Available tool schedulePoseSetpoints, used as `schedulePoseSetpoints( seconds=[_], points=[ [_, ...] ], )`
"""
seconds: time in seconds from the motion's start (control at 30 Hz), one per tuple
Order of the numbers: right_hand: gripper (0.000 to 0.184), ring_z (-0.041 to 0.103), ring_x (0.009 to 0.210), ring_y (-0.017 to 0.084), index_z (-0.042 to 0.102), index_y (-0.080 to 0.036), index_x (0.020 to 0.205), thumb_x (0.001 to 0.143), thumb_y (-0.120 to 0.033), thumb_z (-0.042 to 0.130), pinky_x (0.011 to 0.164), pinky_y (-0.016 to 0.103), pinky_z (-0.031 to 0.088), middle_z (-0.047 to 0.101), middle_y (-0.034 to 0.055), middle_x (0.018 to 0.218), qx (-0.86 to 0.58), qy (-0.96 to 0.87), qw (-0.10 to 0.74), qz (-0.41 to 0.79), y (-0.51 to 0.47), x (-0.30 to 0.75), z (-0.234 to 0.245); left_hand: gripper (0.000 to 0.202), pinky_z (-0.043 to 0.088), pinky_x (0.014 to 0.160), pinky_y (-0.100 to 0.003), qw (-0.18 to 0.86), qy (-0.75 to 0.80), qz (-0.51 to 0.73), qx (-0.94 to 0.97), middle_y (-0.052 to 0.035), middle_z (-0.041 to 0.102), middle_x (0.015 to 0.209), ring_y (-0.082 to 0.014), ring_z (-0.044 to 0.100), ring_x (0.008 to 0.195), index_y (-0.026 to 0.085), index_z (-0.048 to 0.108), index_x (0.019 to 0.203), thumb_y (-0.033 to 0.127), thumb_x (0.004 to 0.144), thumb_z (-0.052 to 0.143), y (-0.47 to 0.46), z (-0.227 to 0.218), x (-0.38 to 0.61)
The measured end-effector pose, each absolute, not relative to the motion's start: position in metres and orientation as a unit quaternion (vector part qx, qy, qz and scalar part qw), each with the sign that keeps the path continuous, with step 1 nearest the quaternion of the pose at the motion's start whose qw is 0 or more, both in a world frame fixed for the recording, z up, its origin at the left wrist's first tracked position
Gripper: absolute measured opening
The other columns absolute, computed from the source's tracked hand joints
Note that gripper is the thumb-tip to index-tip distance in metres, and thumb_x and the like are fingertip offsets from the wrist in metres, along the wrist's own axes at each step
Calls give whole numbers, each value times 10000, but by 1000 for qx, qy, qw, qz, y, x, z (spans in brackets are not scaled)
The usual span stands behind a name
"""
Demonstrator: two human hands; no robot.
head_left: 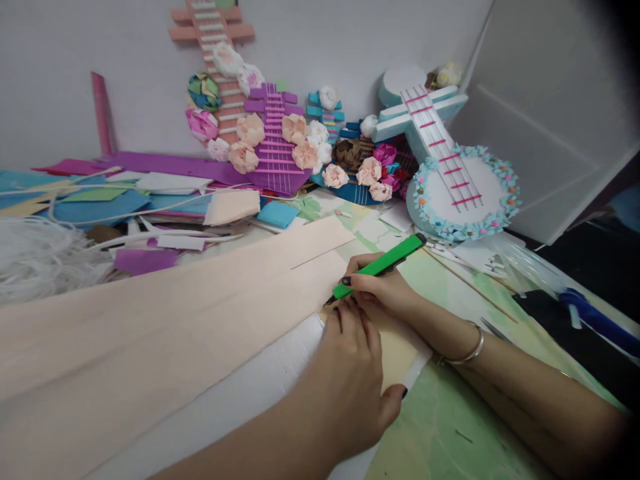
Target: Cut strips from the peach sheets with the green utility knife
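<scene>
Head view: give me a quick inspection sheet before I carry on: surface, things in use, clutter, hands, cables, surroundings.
Surface: patterned green table cover, largely hidden by things lying on it.
Things in use: long peach sheet over a white sheet; green tool, probably a craft knife, its tip at the peach sheet's edge.
Clutter: tangled white cord and coloured scraps at left; thin stick at right.
Hands: right hand grips the green tool; left hand rests with fingertips close to the tool's tip.
Cables: nothing seen that is clearly a power lead.
Surroundings: purple and light-blue guitar-like models near the wall.
</scene>
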State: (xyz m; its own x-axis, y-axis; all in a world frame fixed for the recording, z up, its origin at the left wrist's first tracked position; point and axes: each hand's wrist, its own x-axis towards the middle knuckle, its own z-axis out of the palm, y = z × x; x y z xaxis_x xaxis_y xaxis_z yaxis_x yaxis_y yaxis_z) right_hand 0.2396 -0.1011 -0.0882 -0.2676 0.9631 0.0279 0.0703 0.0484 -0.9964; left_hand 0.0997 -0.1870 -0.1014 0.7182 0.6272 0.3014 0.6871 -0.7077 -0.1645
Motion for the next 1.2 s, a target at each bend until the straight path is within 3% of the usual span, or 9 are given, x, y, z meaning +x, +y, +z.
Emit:
schedulePoseSetpoints(
  seconds=[0.43,0.7,0.87,1.2],
  points=[
    [198,440,416,57,593,-146,577,730,-221,695,408,171,311,547,-34,453,-433,-609,408,525,-102,238,-86,835,422,957,-522,130,-355,-100,-920,-314,610,1229,-436,568,1152,-67,570,1271,644,881,371,-186,-100,99],
    [155,492,458,78,612,-144,600,714,-207,695,432,183,342,592,-12,498,-423,-609,402,538,-102,238,-86,832,414,952,-548,120,-351,-107,-922,-362,589,1218,-469,561,1137,-107,561,1252,620,887,387,-186,-100,99],
    [222,445,429,66,586,-148,573,718,-248,721,420,182,316,535,-40,457,-418,-595,423,541,-100,239,-88,845,411,966,-547,115,-353,-111,-922,-380,563,1241,-477,547,1159,-125,542,1264,616,884,401,-187,-101,99],
    [154,442,427,71,595,-157,578,696,-199,687,429,190,321,502,-51,441,-425,-582,432,542,-100,240,-89,849,436,955,-525,121,-357,-113,-919,-360,576,1242,-467,553,1167,-103,559,1266,634,874,404,-186,-102,100]
  ],
)
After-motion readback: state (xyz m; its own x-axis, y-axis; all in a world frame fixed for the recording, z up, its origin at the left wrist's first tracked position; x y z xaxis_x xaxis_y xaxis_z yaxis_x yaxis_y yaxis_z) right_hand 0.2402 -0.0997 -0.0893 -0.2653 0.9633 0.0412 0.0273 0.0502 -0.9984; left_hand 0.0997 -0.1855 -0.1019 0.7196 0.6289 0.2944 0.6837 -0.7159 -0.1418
